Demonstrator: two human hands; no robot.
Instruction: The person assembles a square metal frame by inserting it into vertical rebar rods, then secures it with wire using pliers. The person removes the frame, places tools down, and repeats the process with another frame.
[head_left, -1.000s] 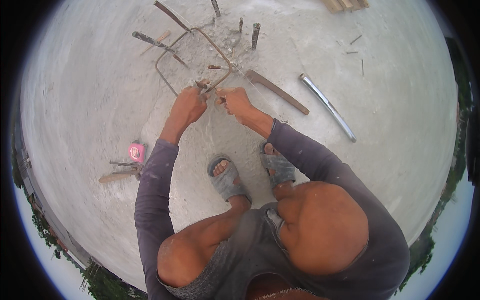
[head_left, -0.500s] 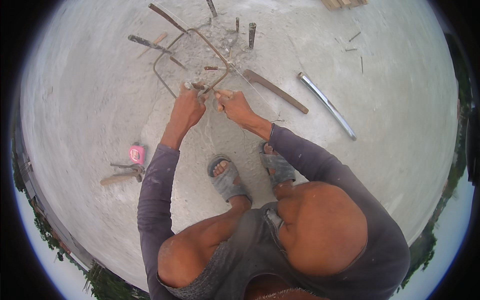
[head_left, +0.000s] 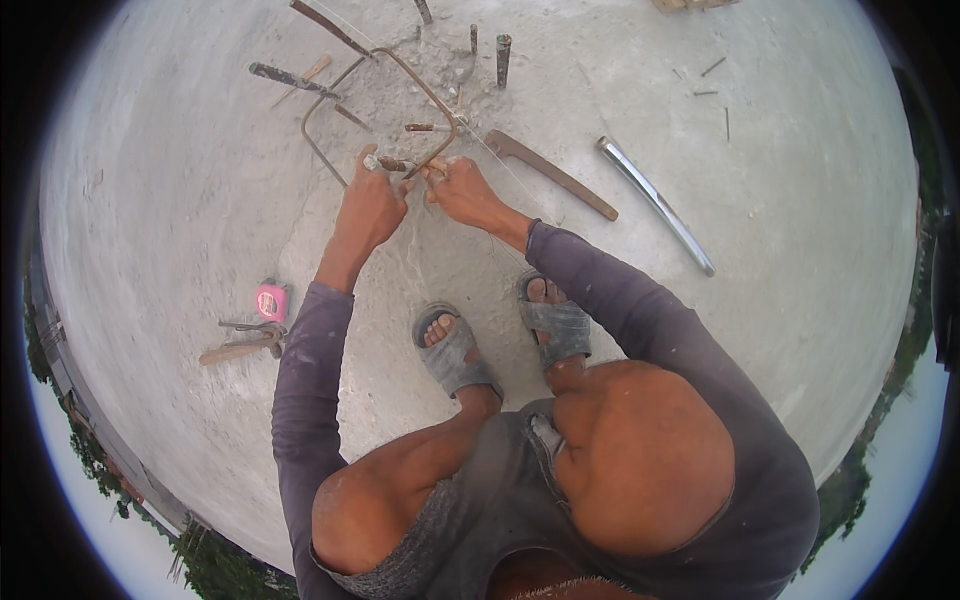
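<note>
We are on a bare grey concrete slab [head_left: 760, 330] out in the open, with treetops and sky at its rim. At its far part, the bent rebar loop [head_left: 330, 120] lies flat on the concrete among short steel stubs [head_left: 502, 55] that stick up from the slab, and both our hands meet on the near end of that loop. Our left hand [head_left: 368, 205] has its grip closed around the bar end, thumb on top; our right hand [head_left: 463, 192] has its grip pinched shut just beside it, on what looks like a thin tie wire, though it is too small to tell for sure. We squat low, both arms stretched forward and nearly straight, wrists close together, sandalled feet [head_left: 500, 335] planted just behind the hands. From here, we judge the bar could spring or twist out of the left grip if we pull unevenly, and its rusty end could scrape the fingers. Leaning this far forward, a slip could tip us toward the upright stubs. A flat steel bar [head_left: 555, 175] and a shiny pipe [head_left: 655, 205] lie to the right; a pink tape measure [head_left: 271, 301] and a hammer [head_left: 240, 345] lie to the left, well apart.
</note>
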